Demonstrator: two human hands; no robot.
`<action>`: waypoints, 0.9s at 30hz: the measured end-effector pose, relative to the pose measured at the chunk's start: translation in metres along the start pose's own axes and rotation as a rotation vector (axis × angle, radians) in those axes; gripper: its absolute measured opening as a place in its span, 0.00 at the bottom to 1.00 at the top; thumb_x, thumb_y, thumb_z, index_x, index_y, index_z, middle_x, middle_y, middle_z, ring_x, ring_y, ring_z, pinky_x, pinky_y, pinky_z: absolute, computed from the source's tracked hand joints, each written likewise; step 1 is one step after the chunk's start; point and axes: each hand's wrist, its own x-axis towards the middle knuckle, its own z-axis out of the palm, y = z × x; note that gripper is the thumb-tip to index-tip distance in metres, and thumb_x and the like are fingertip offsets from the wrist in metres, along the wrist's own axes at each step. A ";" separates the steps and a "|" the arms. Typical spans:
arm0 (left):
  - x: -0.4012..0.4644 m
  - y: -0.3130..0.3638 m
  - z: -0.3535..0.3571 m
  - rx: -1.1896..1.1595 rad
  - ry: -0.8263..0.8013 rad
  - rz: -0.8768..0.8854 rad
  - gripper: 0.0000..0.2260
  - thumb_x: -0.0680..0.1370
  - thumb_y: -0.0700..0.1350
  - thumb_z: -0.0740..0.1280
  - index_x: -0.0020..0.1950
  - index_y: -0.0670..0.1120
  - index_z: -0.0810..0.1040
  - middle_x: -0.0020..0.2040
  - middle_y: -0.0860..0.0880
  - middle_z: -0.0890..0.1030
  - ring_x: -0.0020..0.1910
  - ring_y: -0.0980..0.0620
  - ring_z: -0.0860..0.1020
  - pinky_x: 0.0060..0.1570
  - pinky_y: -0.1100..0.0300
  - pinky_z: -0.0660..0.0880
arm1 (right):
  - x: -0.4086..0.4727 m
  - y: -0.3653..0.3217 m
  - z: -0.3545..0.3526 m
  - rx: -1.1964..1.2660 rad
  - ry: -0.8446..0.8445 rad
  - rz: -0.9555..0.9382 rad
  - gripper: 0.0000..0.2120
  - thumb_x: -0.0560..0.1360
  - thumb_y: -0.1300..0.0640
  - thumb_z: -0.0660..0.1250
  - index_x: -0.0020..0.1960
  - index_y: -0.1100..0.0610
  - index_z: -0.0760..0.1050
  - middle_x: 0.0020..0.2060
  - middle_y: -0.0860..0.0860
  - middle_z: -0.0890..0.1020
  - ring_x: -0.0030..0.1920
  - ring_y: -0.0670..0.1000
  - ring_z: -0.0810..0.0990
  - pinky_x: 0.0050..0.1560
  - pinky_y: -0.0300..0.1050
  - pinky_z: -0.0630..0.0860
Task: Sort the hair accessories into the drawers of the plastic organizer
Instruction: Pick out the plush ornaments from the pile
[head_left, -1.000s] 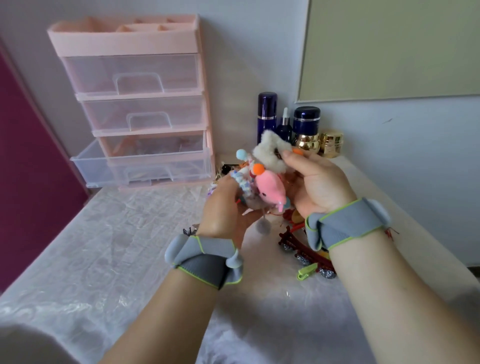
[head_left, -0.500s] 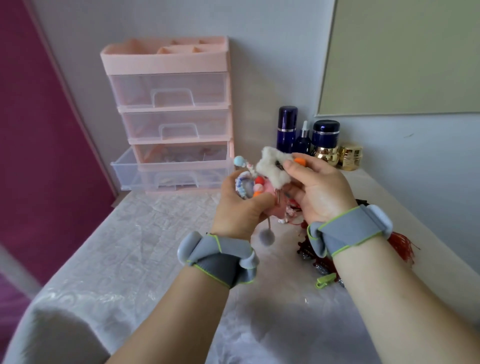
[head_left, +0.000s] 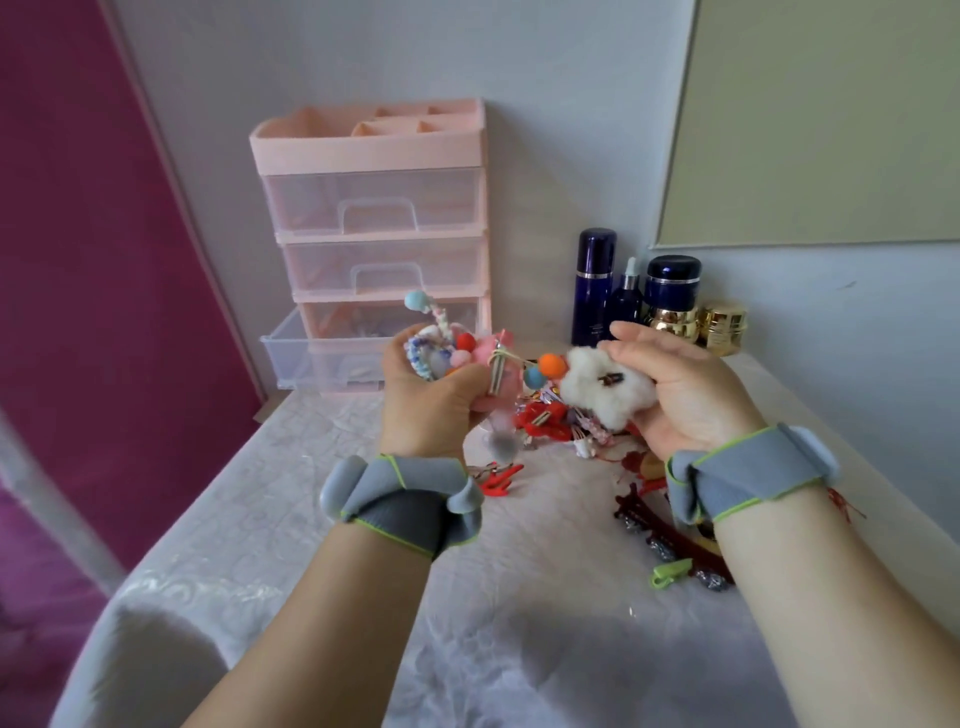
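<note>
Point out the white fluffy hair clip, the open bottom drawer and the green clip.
white fluffy hair clip (head_left: 602, 392), head view, on its fluffy body below the metal clasp.
open bottom drawer (head_left: 291, 358), head view, on its clear front wall.
green clip (head_left: 671, 571), head view, on its middle.

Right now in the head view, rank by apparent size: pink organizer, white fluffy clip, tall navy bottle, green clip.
1. pink organizer
2. tall navy bottle and white fluffy clip: alike; clip nearer, unsure
3. green clip

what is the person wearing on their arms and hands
Both forearms are bare, no sleeves or gloves. Each wrist carries a grey fabric wristband with lime-green piping, the left wristband and the right wristband. A thin red thread hangs beside the right band.
</note>
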 end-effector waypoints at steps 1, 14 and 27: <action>0.001 0.002 -0.001 0.003 0.014 0.027 0.21 0.72 0.25 0.61 0.60 0.42 0.67 0.42 0.48 0.76 0.43 0.47 0.77 0.52 0.37 0.75 | 0.001 0.002 -0.004 -0.052 0.010 -0.023 0.07 0.71 0.67 0.67 0.43 0.56 0.78 0.40 0.53 0.80 0.42 0.50 0.80 0.39 0.41 0.78; 0.030 0.035 0.013 0.046 0.038 0.170 0.23 0.70 0.26 0.63 0.64 0.37 0.65 0.50 0.34 0.77 0.43 0.39 0.77 0.30 0.54 0.75 | 0.016 0.009 0.014 -0.451 -0.132 -0.135 0.10 0.70 0.63 0.70 0.44 0.49 0.77 0.44 0.52 0.81 0.49 0.54 0.80 0.52 0.49 0.76; 0.102 0.067 -0.020 0.700 0.186 0.695 0.28 0.68 0.36 0.71 0.65 0.43 0.65 0.57 0.44 0.72 0.51 0.49 0.77 0.52 0.57 0.76 | 0.077 -0.003 0.132 -0.397 -0.068 -0.373 0.12 0.70 0.68 0.67 0.44 0.51 0.75 0.35 0.43 0.78 0.39 0.46 0.77 0.49 0.43 0.75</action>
